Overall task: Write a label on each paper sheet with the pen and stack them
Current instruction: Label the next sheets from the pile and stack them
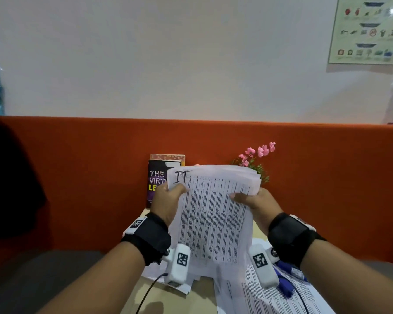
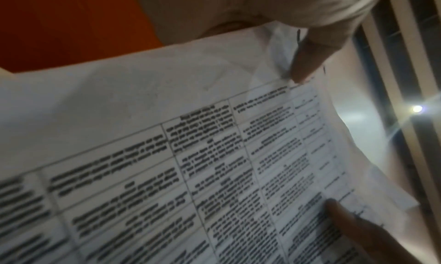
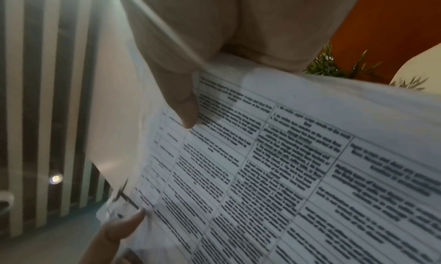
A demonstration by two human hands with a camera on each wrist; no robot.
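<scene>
I hold a stack of printed paper sheets [image 1: 213,211] upright above the desk with both hands. The front sheet carries a handwritten "IT" [image 1: 180,176] at its top left corner. My left hand [image 1: 168,199] grips the stack's left edge, its thumb [image 2: 306,60] lying on the front. My right hand [image 1: 253,201] grips the right edge, thumb [image 3: 186,106] pressed on the printed table. More printed sheets [image 1: 270,298] lie loose on the desk below. A blue pen [image 1: 286,283] rests on them under my right wrist.
A purple book [image 1: 157,180] and a pink flower plant [image 1: 259,155] stand against the orange partition [image 1: 77,166] behind the stack. A black cable [image 1: 150,288] runs over the desk's front. A poster [image 1: 368,30] hangs on the wall at upper right.
</scene>
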